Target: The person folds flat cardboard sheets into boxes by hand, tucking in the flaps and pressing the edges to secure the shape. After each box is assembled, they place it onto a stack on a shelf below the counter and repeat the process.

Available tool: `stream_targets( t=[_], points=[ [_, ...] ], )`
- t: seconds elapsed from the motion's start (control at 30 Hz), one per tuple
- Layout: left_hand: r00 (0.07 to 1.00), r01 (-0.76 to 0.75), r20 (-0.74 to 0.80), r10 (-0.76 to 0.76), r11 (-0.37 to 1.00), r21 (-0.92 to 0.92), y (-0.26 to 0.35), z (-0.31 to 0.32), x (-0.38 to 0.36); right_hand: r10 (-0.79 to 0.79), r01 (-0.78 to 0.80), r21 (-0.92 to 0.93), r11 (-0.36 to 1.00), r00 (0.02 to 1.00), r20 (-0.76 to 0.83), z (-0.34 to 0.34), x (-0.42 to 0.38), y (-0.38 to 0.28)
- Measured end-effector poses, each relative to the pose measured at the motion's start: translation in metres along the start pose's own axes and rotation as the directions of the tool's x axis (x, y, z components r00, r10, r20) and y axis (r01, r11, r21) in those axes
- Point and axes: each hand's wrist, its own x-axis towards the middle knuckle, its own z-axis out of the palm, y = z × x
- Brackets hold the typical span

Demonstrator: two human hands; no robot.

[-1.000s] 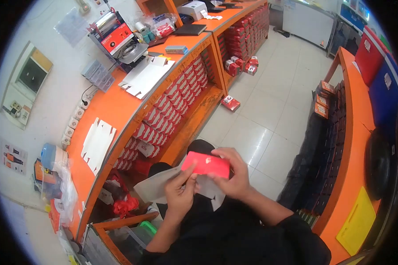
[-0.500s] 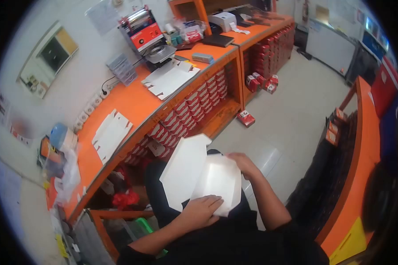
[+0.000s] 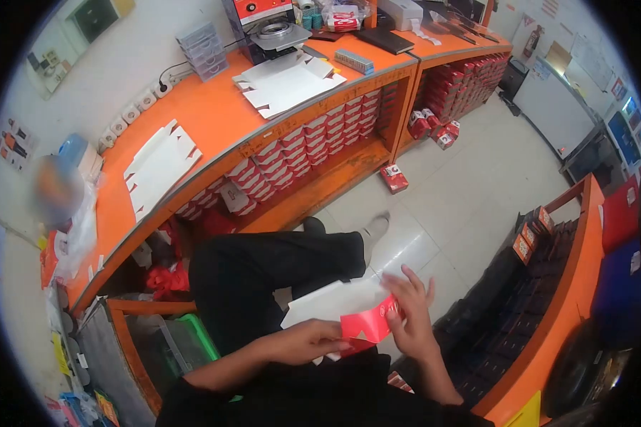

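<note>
A folding paper food box (image 3: 367, 324), red outside with a white inside, lies partly folded over my lap. Its white lid panel (image 3: 320, 304) extends away from me. My left hand (image 3: 303, 341) grips the near left side of the box, thumb and fingers closed on the red wall. At the right end, my right hand (image 3: 412, 313) has its fingers spread, with the thumb side against the red wall. Two flat white box blanks lie on the orange counter: one blank (image 3: 162, 167) to the left, another blank (image 3: 288, 84) farther back.
Stacks of folded red and white boxes (image 3: 299, 146) fill the shelf under the counter (image 3: 221, 107). One red box (image 3: 394, 178) lies on the tiled floor. A sealing machine (image 3: 271, 32) stands at the back. An orange shelf (image 3: 548, 313) with dark stock runs along the right.
The box has turned so its red outside faces up, and its walls are now bent upward. My right hand's fingers have spread. The view has shifted, showing my leg and foot.
</note>
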Motion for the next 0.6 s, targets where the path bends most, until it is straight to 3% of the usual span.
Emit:
stream_targets(
  t=[0.07, 0.1, 0.13, 0.2, 0.27, 0.3, 0.37, 0.4, 0.43, 0.47, 0.5, 0.57, 0.6],
  points=[
    [0.999, -0.023, 0.024, 0.025, 0.998, -0.052, -0.021, 0.004, 0.004, -0.092, 0.136, -0.201, 0.970, 0.973, 0.213, -0.015, -0.009, -0.011],
    [0.996, -0.060, 0.062, 0.062, 0.998, -0.035, -0.026, 0.004, 0.006, -0.058, 0.070, -0.037, 0.997, 0.966, 0.252, -0.017, -0.010, -0.017],
    [0.990, -0.101, 0.100, 0.101, 0.995, -0.010, -0.027, 0.001, 0.008, -0.057, 0.067, -0.035, 0.997, 0.969, 0.239, -0.013, -0.013, -0.021],
    [0.986, -0.103, 0.137, 0.093, 0.993, 0.065, -0.019, -0.012, 0.013, 0.145, -0.162, 0.074, 0.984, 0.971, 0.189, 0.001, -0.014, -0.033],
    [0.973, 0.108, 0.199, -0.121, 0.992, 0.071, -0.006, -0.028, 0.017, 0.078, -0.094, 0.087, 0.992, 0.982, 0.173, 0.006, -0.001, -0.041],
    [0.990, -0.023, 0.135, 0.045, 0.987, -0.158, -0.033, -0.032, 0.020, -0.020, 0.015, 0.104, 0.994, 0.999, 0.051, 0.010, 0.002, -0.035],
    [0.993, 0.014, 0.114, 0.013, 0.972, -0.237, -0.045, -0.055, 0.021, -0.167, 0.181, 0.074, 0.981, 0.972, -0.164, 0.019, 0.012, -0.029],
    [0.997, 0.004, 0.075, 0.019, 0.958, -0.288, -0.049, -0.059, 0.021, -0.142, 0.155, 0.068, 0.986, 0.976, -0.163, 0.020, 0.020, -0.032],
    [0.997, -0.066, 0.027, 0.071, 0.986, -0.155, -0.053, -0.065, 0.022, -0.295, 0.301, 0.063, 0.952, 0.952, -0.083, 0.022, 0.029, -0.034],
    [0.995, -0.100, -0.013, 0.099, 0.983, -0.154, -0.055, -0.069, 0.025, -0.439, 0.438, 0.074, 0.896, 0.899, -0.006, 0.025, 0.038, -0.036],
    [0.995, -0.075, -0.084, 0.057, 0.971, -0.225, -0.054, -0.071, 0.026, -0.468, 0.465, 0.052, 0.884, 0.878, 0.104, 0.027, 0.045, -0.039],
    [0.966, -0.080, -0.258, -0.001, 0.949, -0.304, -0.054, -0.069, 0.030, -0.406, 0.415, -0.019, 0.909, 0.897, 0.171, 0.035, 0.064, -0.051],
    [0.971, -0.063, -0.239, -0.011, 0.951, -0.301, -0.051, -0.068, 0.031, -0.359, 0.389, -0.089, 0.917, 0.902, 0.241, 0.040, 0.070, -0.053]
  ],
)
